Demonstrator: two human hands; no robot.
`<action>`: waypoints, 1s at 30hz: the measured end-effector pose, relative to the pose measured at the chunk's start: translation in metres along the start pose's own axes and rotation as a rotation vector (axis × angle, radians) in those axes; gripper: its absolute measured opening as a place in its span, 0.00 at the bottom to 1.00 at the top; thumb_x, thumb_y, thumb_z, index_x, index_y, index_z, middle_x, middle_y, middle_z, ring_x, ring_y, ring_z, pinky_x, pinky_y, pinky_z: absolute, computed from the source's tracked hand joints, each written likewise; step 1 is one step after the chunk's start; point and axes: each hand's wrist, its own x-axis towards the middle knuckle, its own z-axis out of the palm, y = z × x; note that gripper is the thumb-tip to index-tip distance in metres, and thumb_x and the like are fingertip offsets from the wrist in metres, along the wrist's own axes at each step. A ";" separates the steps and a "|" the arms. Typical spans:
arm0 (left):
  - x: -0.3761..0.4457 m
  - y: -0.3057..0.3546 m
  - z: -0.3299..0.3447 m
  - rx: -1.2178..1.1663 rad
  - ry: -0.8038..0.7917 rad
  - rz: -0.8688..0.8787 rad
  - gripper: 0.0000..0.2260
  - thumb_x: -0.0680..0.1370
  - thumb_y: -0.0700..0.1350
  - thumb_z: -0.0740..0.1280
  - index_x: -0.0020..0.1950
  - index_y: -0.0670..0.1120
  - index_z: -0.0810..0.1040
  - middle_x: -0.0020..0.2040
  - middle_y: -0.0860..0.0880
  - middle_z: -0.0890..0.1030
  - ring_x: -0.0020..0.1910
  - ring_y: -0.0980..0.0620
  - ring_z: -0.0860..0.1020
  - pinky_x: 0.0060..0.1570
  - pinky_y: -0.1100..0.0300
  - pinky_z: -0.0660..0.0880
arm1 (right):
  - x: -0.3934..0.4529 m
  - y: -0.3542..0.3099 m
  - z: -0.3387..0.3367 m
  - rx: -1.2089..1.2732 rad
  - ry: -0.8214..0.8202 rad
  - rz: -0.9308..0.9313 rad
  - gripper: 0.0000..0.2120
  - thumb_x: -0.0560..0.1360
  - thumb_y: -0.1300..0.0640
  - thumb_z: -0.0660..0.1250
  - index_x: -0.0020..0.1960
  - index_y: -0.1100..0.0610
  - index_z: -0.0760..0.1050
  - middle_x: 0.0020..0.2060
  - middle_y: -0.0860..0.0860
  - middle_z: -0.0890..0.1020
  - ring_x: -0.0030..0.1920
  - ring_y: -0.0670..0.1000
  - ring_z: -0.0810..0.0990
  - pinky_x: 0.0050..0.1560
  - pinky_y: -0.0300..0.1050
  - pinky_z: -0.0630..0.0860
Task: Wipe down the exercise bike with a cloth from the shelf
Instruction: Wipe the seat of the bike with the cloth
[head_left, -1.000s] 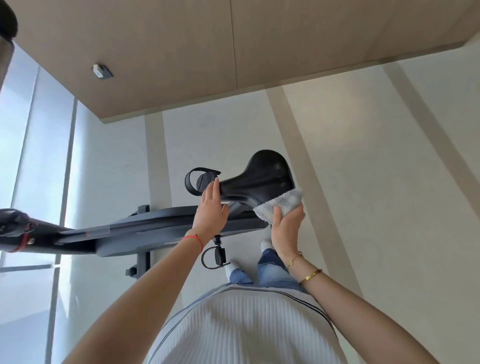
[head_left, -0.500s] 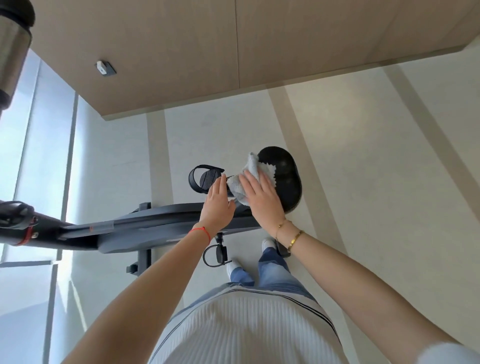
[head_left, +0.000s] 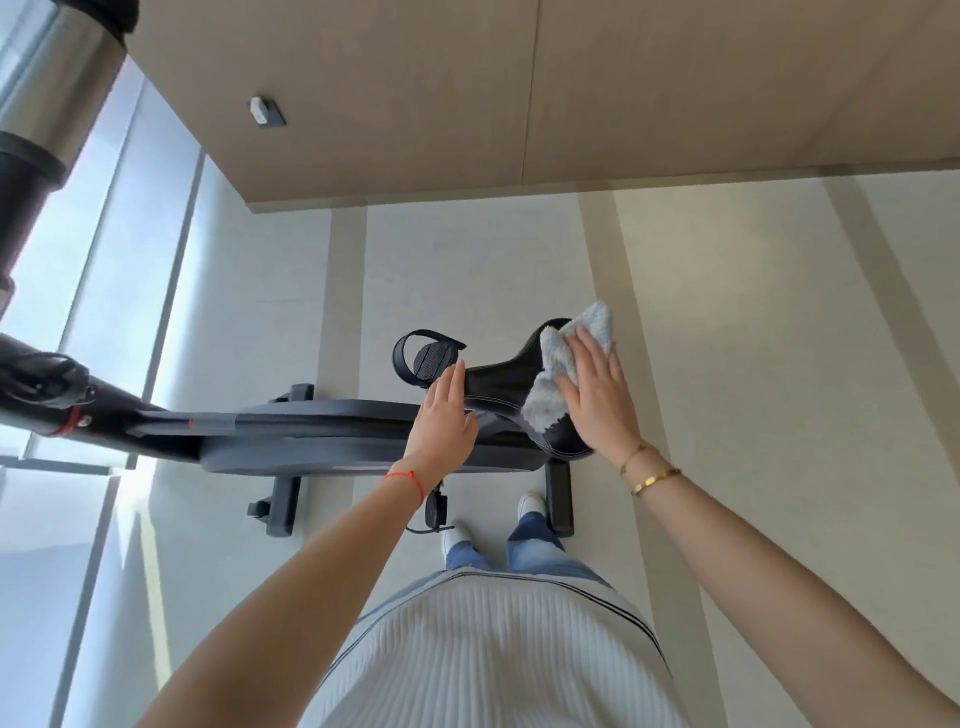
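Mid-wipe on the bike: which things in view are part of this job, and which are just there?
In the job:
cloth under the right hand
saddle, steadied by the left hand
bike frame

Just there:
pedal with strap
wall device
metal cylinder

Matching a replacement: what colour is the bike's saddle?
Black, with a pale stitched seam along its edge; the saddle shows in the head view.

— How were the hands?
— Both arms reached forward. The left hand (head_left: 441, 415) lay flat, fingers straight and together. The right hand (head_left: 597, 395) pressed down flat, fingers spread.
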 end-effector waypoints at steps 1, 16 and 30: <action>0.000 0.000 0.001 -0.001 0.003 -0.008 0.31 0.80 0.42 0.59 0.80 0.43 0.47 0.79 0.46 0.53 0.78 0.47 0.51 0.76 0.52 0.56 | 0.014 0.004 -0.004 0.025 -0.056 0.021 0.25 0.82 0.50 0.57 0.76 0.57 0.61 0.76 0.53 0.62 0.76 0.55 0.58 0.78 0.52 0.53; 0.001 0.018 0.012 -0.093 0.086 -0.163 0.34 0.79 0.42 0.62 0.80 0.45 0.48 0.79 0.47 0.53 0.78 0.46 0.50 0.77 0.51 0.53 | 0.150 -0.057 -0.015 -0.270 -1.022 -0.273 0.15 0.81 0.50 0.58 0.58 0.58 0.75 0.56 0.59 0.79 0.57 0.59 0.75 0.53 0.48 0.68; 0.003 0.023 0.021 -0.067 0.184 -0.165 0.34 0.77 0.39 0.63 0.80 0.45 0.50 0.79 0.47 0.55 0.78 0.49 0.51 0.74 0.62 0.48 | 0.149 -0.009 -0.021 -0.154 -0.834 -0.332 0.19 0.79 0.41 0.58 0.34 0.49 0.61 0.39 0.47 0.74 0.45 0.55 0.73 0.43 0.48 0.67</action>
